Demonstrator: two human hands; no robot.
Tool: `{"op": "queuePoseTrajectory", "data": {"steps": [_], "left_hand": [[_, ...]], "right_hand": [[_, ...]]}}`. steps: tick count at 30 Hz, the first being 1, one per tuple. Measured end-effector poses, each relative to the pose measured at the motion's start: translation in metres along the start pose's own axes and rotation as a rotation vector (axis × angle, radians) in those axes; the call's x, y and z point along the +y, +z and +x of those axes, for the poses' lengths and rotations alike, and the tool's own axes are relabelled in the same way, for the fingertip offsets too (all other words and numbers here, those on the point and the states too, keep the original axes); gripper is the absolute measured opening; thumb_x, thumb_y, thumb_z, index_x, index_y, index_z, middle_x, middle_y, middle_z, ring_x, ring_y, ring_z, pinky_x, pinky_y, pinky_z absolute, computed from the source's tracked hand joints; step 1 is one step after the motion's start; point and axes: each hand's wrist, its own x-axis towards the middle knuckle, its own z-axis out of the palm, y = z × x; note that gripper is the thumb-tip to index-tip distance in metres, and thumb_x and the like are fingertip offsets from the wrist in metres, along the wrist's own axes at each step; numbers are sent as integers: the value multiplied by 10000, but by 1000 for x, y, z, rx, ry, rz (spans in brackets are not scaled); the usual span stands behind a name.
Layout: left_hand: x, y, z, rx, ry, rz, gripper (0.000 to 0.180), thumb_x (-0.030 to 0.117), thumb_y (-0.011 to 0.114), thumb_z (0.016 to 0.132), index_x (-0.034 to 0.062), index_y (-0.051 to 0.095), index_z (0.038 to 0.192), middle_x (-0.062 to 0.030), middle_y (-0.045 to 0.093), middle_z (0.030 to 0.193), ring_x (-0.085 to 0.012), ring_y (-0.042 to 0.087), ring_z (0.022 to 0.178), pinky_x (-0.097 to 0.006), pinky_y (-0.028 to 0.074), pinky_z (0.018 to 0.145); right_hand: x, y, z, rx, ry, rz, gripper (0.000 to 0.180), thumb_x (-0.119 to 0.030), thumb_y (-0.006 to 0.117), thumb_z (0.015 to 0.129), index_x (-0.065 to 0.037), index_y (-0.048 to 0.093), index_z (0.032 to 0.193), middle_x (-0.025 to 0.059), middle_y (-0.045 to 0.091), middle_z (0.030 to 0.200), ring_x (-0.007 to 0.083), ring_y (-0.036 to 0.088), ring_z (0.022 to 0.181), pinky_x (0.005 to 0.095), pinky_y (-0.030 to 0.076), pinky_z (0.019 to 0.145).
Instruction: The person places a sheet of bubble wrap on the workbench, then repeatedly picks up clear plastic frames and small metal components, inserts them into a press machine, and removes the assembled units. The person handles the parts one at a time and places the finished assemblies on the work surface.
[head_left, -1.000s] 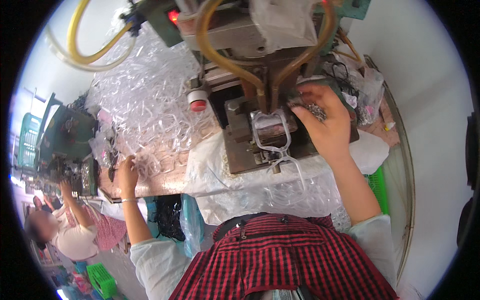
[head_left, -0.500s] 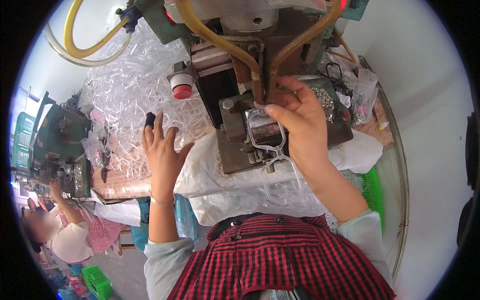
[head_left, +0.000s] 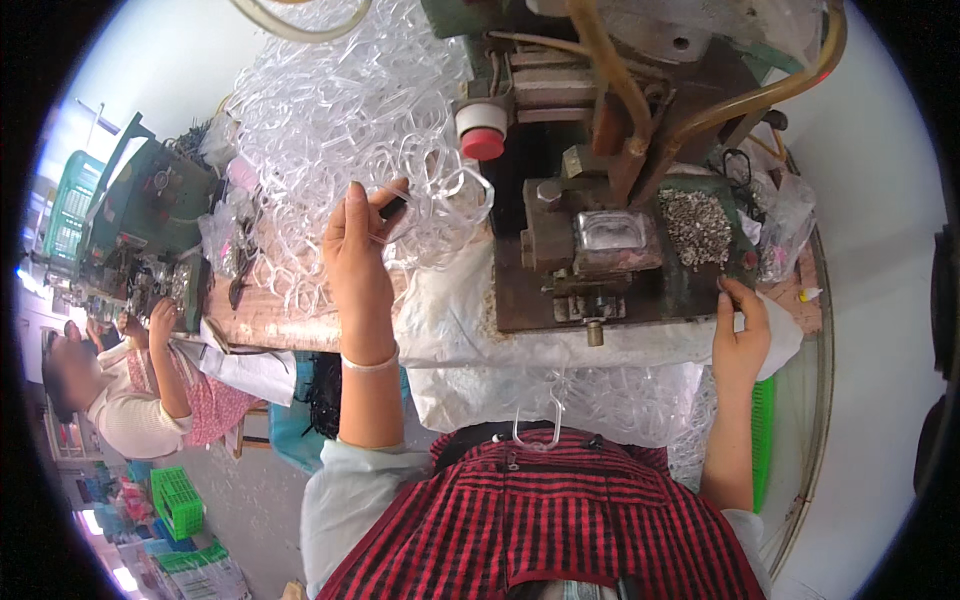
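My left hand [head_left: 356,258] is raised at the edge of a big heap of clear plastic frames [head_left: 340,110], its fingers pinching one clear frame and touching a small dark piece. My right hand [head_left: 741,332] rests on the right front edge of the press's metal base plate [head_left: 620,300], fingers curled over the edge, holding nothing I can see. On the press bed sits a clear frame in a metal die [head_left: 610,235]. A pile of small metal parts [head_left: 697,225] lies just right of the die. One clear frame [head_left: 538,420] hangs at my lap.
A press machine [head_left: 640,90] with a red button [head_left: 482,142] and yellow hoses stands at the centre. White plastic sheet [head_left: 450,320] covers the wooden bench. Another person [head_left: 110,390] works at a green machine [head_left: 150,210] on the left. Green crate [head_left: 178,498] on the floor.
My right hand has left the die and dropped to the plate's right front edge. My left hand rose from the bench edge into the heap of clear frames.
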Motion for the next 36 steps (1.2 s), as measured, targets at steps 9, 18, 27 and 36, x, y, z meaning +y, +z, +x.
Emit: {"op": "queuePoseTrajectory", "data": {"steps": [9, 18, 27, 36], "left_hand": [[37, 31, -45, 91, 302, -51, 423, 312, 370, 1121, 5, 516, 869, -290, 695, 1077, -368, 693, 1059, -458, 583, 889], [27, 122, -104, -823, 1231, 500, 427, 300, 747, 881, 86, 426, 698, -182, 711, 1147, -252, 647, 813, -393, 640, 732], [28, 125, -96, -957, 1034, 481, 413, 371, 740, 892, 71, 504, 733, -163, 735, 1112, -294, 702, 797, -374, 590, 666], [79, 97, -104, -1020, 831, 691, 220, 248, 728, 858, 68, 602, 838, -173, 731, 950, -220, 676, 647, -340, 569, 581]], "right_hand": [[-8, 37, 42, 4, -119, -422, 201, -199, 767, 803, -61, 695, 931, 117, 685, 966, 362, 634, 963, 465, 512, 841], [-12, 42, 38, 128, -140, -316, 132, -136, 781, 768, -70, 698, 845, 110, 674, 879, 357, 633, 888, 465, 508, 791], [-15, 30, 47, 176, -196, -212, 83, -96, 704, 822, -55, 647, 865, 123, 683, 841, 367, 641, 836, 467, 505, 774], [-8, 27, 48, 147, 57, -23, 73, -81, 692, 843, -50, 674, 906, 127, 711, 856, 354, 667, 838, 438, 519, 794]]}}
